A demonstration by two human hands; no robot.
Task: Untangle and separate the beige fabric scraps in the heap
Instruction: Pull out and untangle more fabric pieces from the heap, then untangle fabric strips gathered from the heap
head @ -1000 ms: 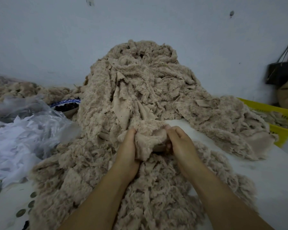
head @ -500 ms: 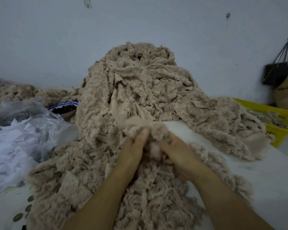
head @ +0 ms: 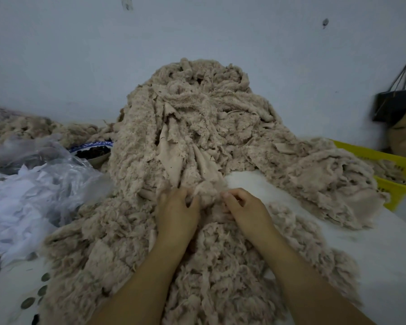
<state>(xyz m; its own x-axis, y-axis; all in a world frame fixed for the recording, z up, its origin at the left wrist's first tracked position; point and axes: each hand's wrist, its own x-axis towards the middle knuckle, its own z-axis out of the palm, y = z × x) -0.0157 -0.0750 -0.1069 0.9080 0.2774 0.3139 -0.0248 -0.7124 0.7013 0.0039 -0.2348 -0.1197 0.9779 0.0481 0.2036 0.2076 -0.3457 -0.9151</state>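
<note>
Both grips are on the same fluffy clump (head: pixel 206 195), right at the foot of the beige heap (head: pixel 197 109) that's piled on the white worktop (head: pixel 384 254) up against the wall (head: pixel 220 31). My left hand (head: pixel 177 212) has its fingers curled into the clump, and my right hand (head: pixel 244 208) pinches it from the other side, knuckles tucked. Plastic bag (head: pixel 33 184) of white scraps sits left of the heap, and the yellow crate (head: pixel 396 188) on the right holds more beige bits.

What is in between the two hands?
A bunched clump of beige fluffy fabric scraps lies between the left hand and the right hand, and both hold it. The head view shows it.
</note>
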